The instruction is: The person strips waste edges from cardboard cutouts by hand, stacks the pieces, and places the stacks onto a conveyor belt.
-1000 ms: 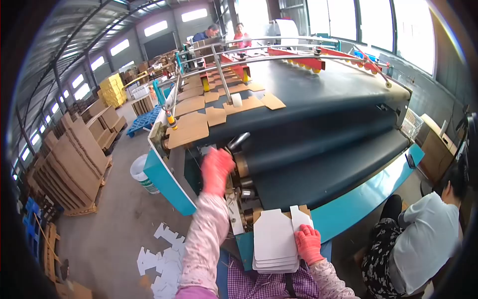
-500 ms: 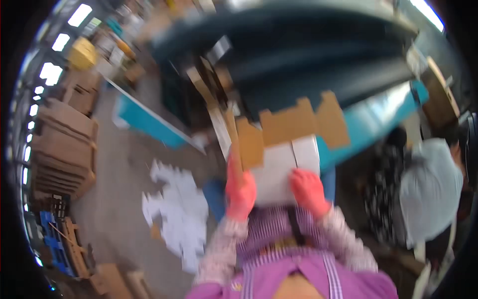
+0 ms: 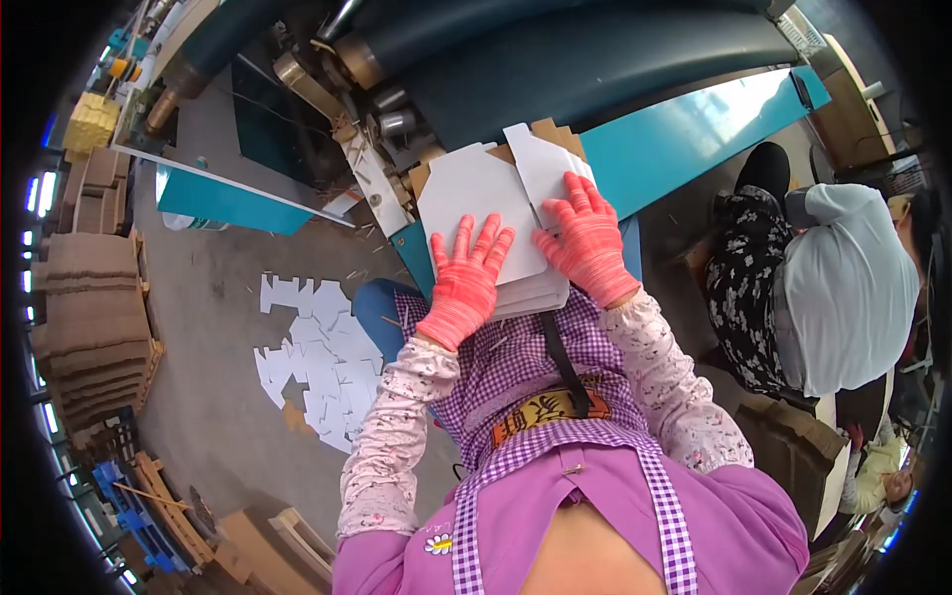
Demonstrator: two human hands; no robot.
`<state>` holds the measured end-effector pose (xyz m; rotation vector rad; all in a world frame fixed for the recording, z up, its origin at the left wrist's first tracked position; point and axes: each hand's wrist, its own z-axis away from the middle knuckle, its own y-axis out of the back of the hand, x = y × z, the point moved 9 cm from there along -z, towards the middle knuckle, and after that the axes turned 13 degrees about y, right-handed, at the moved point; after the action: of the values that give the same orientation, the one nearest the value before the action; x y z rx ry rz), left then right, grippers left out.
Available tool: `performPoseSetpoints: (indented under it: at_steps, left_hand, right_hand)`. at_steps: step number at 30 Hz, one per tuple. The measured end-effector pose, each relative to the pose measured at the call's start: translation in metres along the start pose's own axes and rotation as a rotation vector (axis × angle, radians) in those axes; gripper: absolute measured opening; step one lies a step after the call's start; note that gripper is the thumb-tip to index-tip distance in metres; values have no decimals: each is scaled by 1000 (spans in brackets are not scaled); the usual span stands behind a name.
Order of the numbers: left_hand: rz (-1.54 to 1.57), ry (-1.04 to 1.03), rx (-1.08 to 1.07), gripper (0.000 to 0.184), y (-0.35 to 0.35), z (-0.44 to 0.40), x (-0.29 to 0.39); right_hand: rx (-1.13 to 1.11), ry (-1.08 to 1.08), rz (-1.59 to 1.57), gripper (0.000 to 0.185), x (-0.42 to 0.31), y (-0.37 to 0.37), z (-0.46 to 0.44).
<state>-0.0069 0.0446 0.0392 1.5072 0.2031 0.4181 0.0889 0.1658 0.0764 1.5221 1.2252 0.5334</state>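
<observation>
A stack of white die-cut cardboard sheets with brown undersides lies in front of me, by the near edge of the teal machine panel. My left hand, in a pink-red knit glove, rests flat on the top sheet with its fingers spread. On the right part of the stack, my right hand wears a matching glove. Its fingers are apart and lie over a narrow slot and the white flap. Neither hand is closed around a sheet.
A dark machine roller spans the far side. White cardboard offcuts lie on the floor at left. Brown cardboard stacks stand farther left. Another person in a pale top sits at right, beside a brown cardboard pile.
The brown cardboard edges that stood raised are now down, and white faces show on top. My left hand has let go of the left edge and spread flat; my right hand has moved farther forward.
</observation>
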Motion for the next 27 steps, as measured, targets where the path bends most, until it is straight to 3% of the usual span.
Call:
performPoseSetpoints:
  at_steps: [4, 8, 10, 13, 14, 17, 20, 23, 24, 27]
  left_hand:
    - [265, -76, -110, 81, 10, 0, -2]
    - [215, -132, -9, 84, 1, 0, -1]
    - [224, -135, -102, 86, -5, -12, -1]
    - [363, -110, 83, 64, 1, -56, 1]
    - [242, -158, 159, 57, -2, -62, 8]
    - [131, -231, 269, 49, -10, -67, 15]
    - [77, -189, 290, 48, -4, -59, 10]
    - [84, -154, 265, 47, -4, -60, 13]
    - [66, -144, 258, 47, -9, -61, 13]
    - [60, -125, 215, 48, -20, -61, 10]
  right_hand:
    - [37, -24, -18, 37, 2, 5, 2]
    - [116, 64, -4, 36, -5, 13, 3]
    - [140, 70, 8, 34, -5, 8, 4]
    - [180, 127, -48, 36, -4, 7, 3]
    - [151, 114, -33, 35, -1, 6, 4]
    - [90, -172, -143, 49, 49, -2, 6]
    - [180, -491, -792, 66, 79, -44, 7]
    - [34, -362, -522, 81, 73, -36, 2]
    - [4, -337, -299, 71, 63, -24, 0]
    - [65, 48, 109, 55, 16, -3, -4]
